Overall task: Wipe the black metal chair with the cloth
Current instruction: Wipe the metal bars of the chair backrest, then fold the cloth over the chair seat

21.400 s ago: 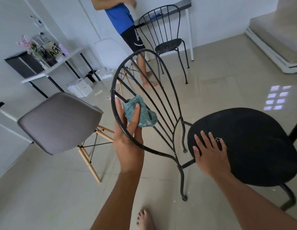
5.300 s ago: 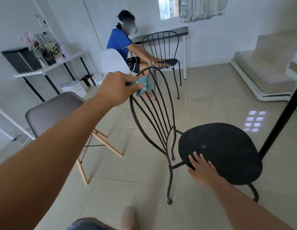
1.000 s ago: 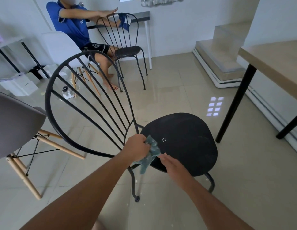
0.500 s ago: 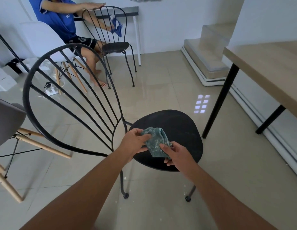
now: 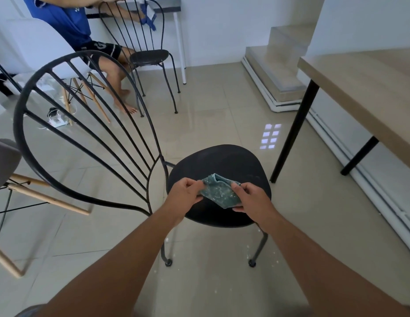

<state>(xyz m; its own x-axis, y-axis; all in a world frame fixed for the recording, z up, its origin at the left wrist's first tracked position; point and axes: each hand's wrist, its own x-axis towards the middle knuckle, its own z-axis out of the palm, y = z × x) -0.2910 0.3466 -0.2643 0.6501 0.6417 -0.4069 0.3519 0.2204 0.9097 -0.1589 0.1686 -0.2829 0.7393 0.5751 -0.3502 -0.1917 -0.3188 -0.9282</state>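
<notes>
The black metal chair (image 5: 224, 163) stands in front of me, its round seat at centre and its fan-shaped wire back (image 5: 89, 133) rising to the left. A teal cloth (image 5: 218, 193) speckled with white bits is held over the near part of the seat. My left hand (image 5: 184, 195) pinches its left edge and my right hand (image 5: 251, 199) grips its right side, so the cloth is stretched between them. Part of the cloth is hidden behind my right fingers.
A wooden table (image 5: 368, 94) with black legs stands at the right. A grey chair (image 5: 4, 165) with wooden legs is at the left edge. Farther back a person in blue (image 5: 69, 21) sits by a second black chair (image 5: 146, 53). Steps (image 5: 277, 65) rise at the back right.
Both hands have spread the cloth wider over the seat. The view has swung so the seat sits more centrally and the chair's back lies farther left.
</notes>
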